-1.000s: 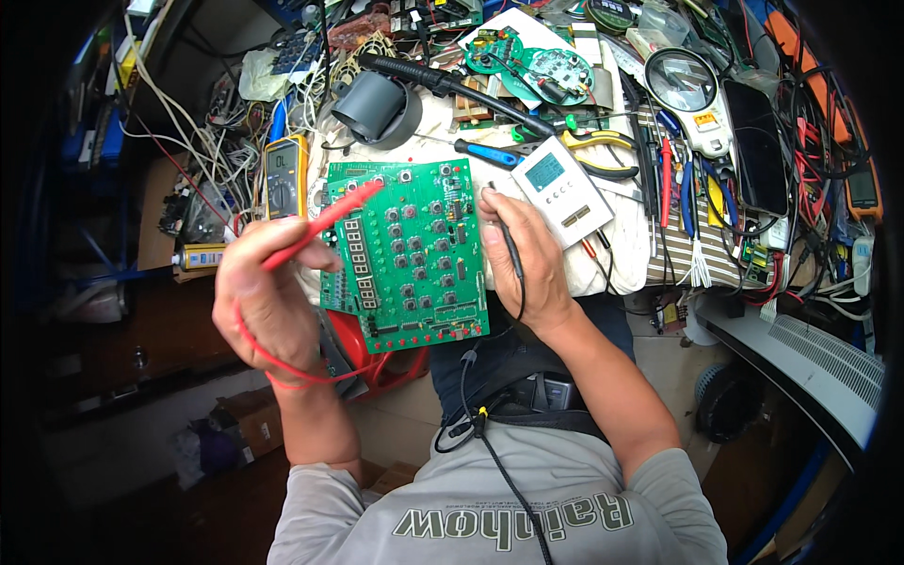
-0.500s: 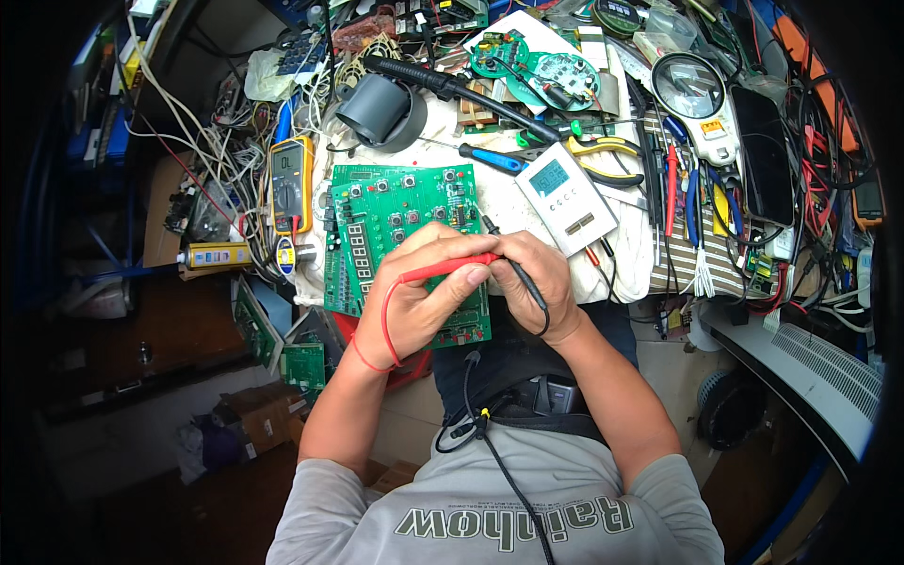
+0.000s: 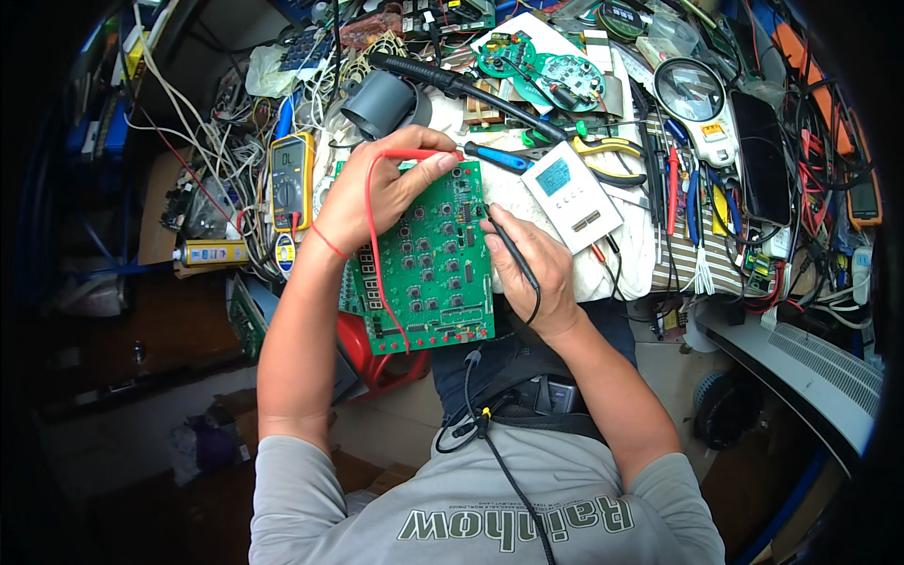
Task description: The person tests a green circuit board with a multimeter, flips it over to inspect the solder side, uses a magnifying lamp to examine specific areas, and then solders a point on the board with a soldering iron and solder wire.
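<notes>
A green circuit board (image 3: 438, 282) with rows of push buttons and a digit display lies at the front of the bench, over another green board. My left hand (image 3: 400, 184) is closed on a red test probe (image 3: 414, 153), its tip by the board's upper edge. In my right hand (image 3: 537, 268) is a black test probe (image 3: 513, 247), pointed at the board's right edge; I cannot tell whether either tip touches. The yellow multimeter (image 3: 292, 184) stands to the left with a lit screen.
Right of the board lies a white box with a small screen (image 3: 572, 198). Behind it are yellow-handled pliers (image 3: 610, 160), a blue screwdriver (image 3: 499, 157) and a grey cylinder (image 3: 381, 105). A magnifier (image 3: 689, 89) and a black phone (image 3: 761, 155) lie farther right. Loose cables crowd both sides.
My hands have moved apart. The left went up and left with the red probe to the board's top; the right shifted slightly with the black probe to its right edge. More of the board shows.
</notes>
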`<control>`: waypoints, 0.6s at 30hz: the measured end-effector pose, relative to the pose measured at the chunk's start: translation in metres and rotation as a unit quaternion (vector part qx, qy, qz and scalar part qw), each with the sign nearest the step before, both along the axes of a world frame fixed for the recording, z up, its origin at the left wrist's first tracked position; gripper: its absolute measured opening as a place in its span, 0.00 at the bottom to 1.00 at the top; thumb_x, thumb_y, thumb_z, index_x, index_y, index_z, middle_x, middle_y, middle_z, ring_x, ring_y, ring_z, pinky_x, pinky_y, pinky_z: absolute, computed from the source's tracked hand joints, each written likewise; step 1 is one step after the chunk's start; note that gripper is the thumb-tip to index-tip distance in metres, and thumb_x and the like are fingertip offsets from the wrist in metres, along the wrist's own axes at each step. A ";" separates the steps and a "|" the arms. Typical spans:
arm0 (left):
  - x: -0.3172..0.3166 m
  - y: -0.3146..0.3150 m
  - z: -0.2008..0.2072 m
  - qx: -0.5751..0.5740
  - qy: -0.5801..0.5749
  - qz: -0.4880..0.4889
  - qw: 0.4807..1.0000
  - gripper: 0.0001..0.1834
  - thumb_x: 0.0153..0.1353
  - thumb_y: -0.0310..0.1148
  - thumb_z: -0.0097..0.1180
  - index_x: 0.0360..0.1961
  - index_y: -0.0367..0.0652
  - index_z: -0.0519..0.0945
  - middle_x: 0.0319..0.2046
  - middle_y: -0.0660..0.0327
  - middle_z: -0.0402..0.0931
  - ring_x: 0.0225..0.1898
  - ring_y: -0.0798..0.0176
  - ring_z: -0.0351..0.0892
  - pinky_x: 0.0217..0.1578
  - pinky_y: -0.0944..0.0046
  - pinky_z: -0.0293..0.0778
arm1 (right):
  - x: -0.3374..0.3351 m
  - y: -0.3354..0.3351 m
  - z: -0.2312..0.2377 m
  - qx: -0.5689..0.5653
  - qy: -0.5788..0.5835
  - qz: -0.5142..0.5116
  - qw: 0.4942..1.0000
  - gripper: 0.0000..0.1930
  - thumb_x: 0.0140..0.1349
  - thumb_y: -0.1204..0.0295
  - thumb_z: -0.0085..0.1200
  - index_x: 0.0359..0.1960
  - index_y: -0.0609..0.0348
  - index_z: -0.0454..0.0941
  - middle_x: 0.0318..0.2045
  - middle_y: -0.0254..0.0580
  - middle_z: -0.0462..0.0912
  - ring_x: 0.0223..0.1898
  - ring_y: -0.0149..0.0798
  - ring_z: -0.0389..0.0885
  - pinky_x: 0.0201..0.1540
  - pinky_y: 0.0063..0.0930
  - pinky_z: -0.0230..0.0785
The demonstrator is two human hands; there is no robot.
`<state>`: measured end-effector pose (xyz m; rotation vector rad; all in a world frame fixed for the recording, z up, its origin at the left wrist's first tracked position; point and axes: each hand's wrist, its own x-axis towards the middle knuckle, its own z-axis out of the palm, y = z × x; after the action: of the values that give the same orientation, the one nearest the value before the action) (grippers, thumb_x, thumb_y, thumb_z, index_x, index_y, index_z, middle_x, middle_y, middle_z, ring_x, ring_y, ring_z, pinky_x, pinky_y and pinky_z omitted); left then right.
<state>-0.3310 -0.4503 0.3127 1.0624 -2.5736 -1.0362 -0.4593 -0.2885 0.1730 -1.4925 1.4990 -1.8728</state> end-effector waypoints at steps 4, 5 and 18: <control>-0.006 -0.010 -0.001 0.043 -0.008 -0.037 0.998 0.17 0.74 0.42 0.62 0.47 0.36 0.88 0.44 0.59 0.89 0.47 0.67 0.84 0.52 0.63 0.78 | -0.002 0.000 0.002 -0.006 0.031 -0.007 0.999 0.18 0.66 0.78 0.65 0.57 0.66 0.82 0.44 0.55 0.88 0.42 0.55 0.90 0.44 0.40 0.83; -0.006 -0.011 -0.002 0.032 -0.016 -0.044 0.998 0.18 0.74 0.42 0.62 0.46 0.36 0.88 0.43 0.59 0.89 0.47 0.66 0.84 0.51 0.63 0.79 | -0.003 -0.001 0.002 -0.016 0.040 -0.015 0.999 0.17 0.66 0.78 0.65 0.57 0.65 0.82 0.44 0.56 0.88 0.43 0.55 0.89 0.44 0.41 0.83; -0.003 -0.011 -0.011 0.030 -0.019 -0.035 0.999 0.18 0.73 0.42 0.64 0.44 0.35 0.89 0.39 0.57 0.89 0.42 0.65 0.86 0.47 0.62 0.80 | -0.001 -0.002 -0.001 -0.012 0.047 -0.031 0.998 0.18 0.67 0.77 0.65 0.57 0.67 0.80 0.47 0.59 0.87 0.44 0.58 0.89 0.45 0.42 0.83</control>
<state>-0.3341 -0.4613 0.3013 1.0227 -2.6420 -1.1276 -0.4602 -0.2900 0.1723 -1.5817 1.5866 -1.8875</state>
